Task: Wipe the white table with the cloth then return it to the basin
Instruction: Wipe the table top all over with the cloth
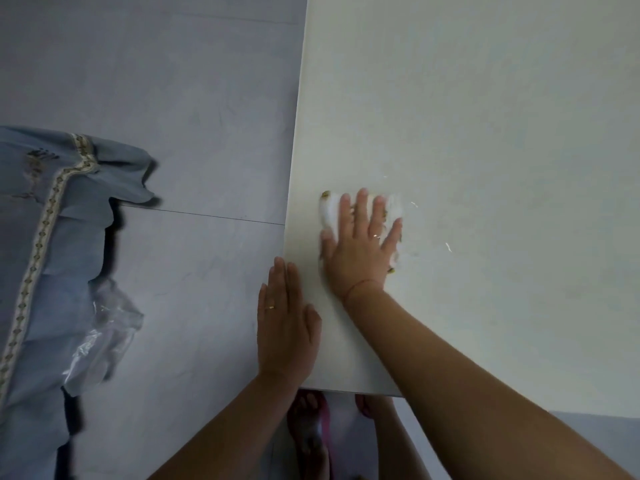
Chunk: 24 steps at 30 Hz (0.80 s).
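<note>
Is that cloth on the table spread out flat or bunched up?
Bunched up. The cloth lies crumpled under the right hand, pressed flat on the table, showing only around its fingers.

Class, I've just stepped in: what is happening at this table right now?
A person is wiping the white table. The right hand presses flat on a white cloth near the table's left edge. The left hand rests open at the table's corner. No basin is in view.

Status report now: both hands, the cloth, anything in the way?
Right hand flat on cloth, pressing it on white table. Left hand open at table edge. Path clear.
</note>
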### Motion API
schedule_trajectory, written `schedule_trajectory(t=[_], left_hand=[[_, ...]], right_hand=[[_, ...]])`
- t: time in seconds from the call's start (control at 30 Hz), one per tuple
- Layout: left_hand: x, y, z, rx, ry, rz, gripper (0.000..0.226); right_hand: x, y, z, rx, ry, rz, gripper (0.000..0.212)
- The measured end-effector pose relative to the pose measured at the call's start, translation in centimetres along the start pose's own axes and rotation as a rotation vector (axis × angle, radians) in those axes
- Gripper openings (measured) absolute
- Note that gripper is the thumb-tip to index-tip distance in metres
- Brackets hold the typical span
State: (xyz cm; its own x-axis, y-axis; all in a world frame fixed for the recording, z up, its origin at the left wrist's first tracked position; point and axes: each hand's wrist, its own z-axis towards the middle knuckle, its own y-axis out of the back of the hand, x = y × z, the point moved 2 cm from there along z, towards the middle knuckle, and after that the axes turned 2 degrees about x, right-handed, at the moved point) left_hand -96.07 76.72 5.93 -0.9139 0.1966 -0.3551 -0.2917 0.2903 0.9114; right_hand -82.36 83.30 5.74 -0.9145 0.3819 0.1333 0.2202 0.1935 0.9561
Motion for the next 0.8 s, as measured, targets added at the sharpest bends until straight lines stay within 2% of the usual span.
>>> schedule_trajectory(t=[0.13, 0.2, 0.27, 0.37, 0.4, 0.43, 0.47, 0.6, 0.67, 0.73, 0.8], left_hand=[[0.1, -0.1, 0.0, 0.029, 0.017, 0.026, 0.063], [0.1, 0.0, 0.0, 0.032, 0.015, 0.028, 0.065], [0.1, 0.0, 0.0, 0.044, 0.014, 0.035, 0.066], [0.1, 0.0, 0.0, 0.053, 0.022, 0.037, 0.067], [0.0, 0.0, 0.0, 0.052, 0.024, 0.042, 0.067], [0.0, 0.0, 0.1, 0.05, 0.026, 0.05, 0.067], [-0.1, 0.1, 0.1, 0.049, 0.029, 0.058, 0.067], [-0.2, 0.5, 0.1, 0.055, 0.034, 0.112, 0.065], [-0.3, 0.8, 0.3, 0.053, 0.031, 0.147, 0.065], [-0.6, 1.2, 1.1, 0.046, 0.025, 0.147, 0.064], [-0.9, 1.7, 2.5, 0.043, 0.018, 0.154, 0.064]], right_hand=[[-0.3, 0.4, -0.8, 0.075, 0.536, -0.144, 0.065], [-2.7, 1.3, 1.0, 0.071, 0.689, -0.191, 0.064], [-5.1, 1.9, 3.3, 0.054, 0.563, -0.191, 0.064], [-4.8, 1.8, 4.5, 0.003, 0.122, -0.027, 0.062], [-3.4, 1.5, 3.9, -0.004, 0.035, 0.007, 0.062], [-1.7, 1.1, 3.1, 0.001, 0.021, 0.009, 0.063], [-0.2, 0.7, 2.2, 0.011, 0.087, -0.017, 0.064], [0.5, 0.9, 0.9, 0.088, 0.626, -0.141, 0.062], [-1.6, 1.7, 2.8, 0.084, 0.746, -0.165, 0.06], [-4.1, 2.6, 5.4, 0.053, 0.602, -0.164, 0.059], [-5.7, 3.2, 7.5, 0.015, 0.273, -0.085, 0.058]])
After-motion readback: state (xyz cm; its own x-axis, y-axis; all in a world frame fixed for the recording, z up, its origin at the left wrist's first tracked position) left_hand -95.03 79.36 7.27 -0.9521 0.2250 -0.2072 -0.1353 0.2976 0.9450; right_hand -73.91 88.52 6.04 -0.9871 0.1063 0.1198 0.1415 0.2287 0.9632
